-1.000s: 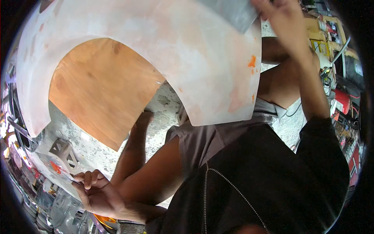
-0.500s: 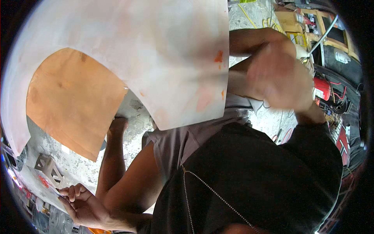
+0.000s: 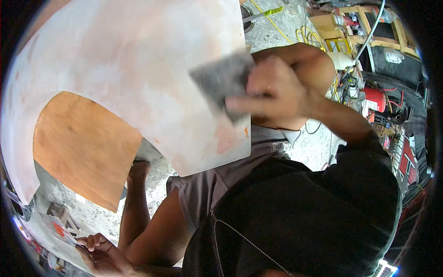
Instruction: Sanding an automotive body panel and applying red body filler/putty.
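Note:
A large whitish car fender (image 3: pixel 138 55) with pinkish patches lies across my lap, its curved wheel arch toward the left. My right hand (image 3: pixel 281 92), blurred by motion, grips a flat, dark grey square spreader (image 3: pixel 221 81) over the fender's right edge. Whether the spreader touches the surface, I cannot tell. A small orange putty smear (image 3: pixel 246 132) shows just below it. At the lower left, my left hand (image 3: pixel 104 254) pinches the edge of a thin pale sheet (image 3: pixel 69 236), which carries a blob of red-orange putty (image 3: pixel 59 229).
A tan wooden board (image 3: pixel 87 147) shows through the wheel arch. My bare legs are under and beside the fender. Yellow cord (image 3: pixel 309 37) lies on the speckled concrete floor. Along the right stand a red tank (image 3: pixel 374 100), cables and wooden framing (image 3: pixel 364 23).
My right hand has swung left from beside the fender to over its right edge, bringing the spreader into sight. The view has shifted slightly; my left hand keeps hold of the sheet.

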Available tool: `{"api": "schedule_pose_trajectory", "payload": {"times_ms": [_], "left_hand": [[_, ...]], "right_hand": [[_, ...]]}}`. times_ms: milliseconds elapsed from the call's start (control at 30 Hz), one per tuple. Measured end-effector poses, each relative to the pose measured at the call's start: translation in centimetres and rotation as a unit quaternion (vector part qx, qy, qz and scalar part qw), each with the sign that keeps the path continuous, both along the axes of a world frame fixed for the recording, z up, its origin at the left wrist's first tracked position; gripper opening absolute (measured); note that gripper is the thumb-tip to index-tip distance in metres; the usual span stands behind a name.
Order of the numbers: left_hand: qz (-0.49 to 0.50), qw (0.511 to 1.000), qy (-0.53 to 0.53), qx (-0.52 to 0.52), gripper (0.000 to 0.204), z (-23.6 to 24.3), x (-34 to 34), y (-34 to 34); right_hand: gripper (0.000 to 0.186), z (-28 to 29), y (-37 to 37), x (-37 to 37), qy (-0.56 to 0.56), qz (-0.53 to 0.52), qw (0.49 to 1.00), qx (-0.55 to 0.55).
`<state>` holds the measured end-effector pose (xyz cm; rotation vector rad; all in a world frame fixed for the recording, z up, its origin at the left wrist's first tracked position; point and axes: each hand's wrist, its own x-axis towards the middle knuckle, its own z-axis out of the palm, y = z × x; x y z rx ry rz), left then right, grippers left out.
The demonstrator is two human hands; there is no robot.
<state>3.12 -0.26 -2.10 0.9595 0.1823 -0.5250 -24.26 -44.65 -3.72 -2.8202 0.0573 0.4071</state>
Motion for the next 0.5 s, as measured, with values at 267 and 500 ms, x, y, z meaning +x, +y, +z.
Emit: {"api": "schedule_pose_trajectory", "payload": {"times_ms": [267, 500], "left_hand": [[0.098, 0.992, 0.046, 0.063, 0.019, 0.6, -0.8, -0.7], [0.062, 0.996, 0.038, 0.054, 0.022, -0.1, -1.0, -2.0]], "right_hand": [[0.034, 1.6, -2.4, 3.8, -0.322, -0.1, 0.94, -0.05], [0.036, -1.5, 7.9, -3.0, -0.328, 0.263, 0.907, 0.023]]}}
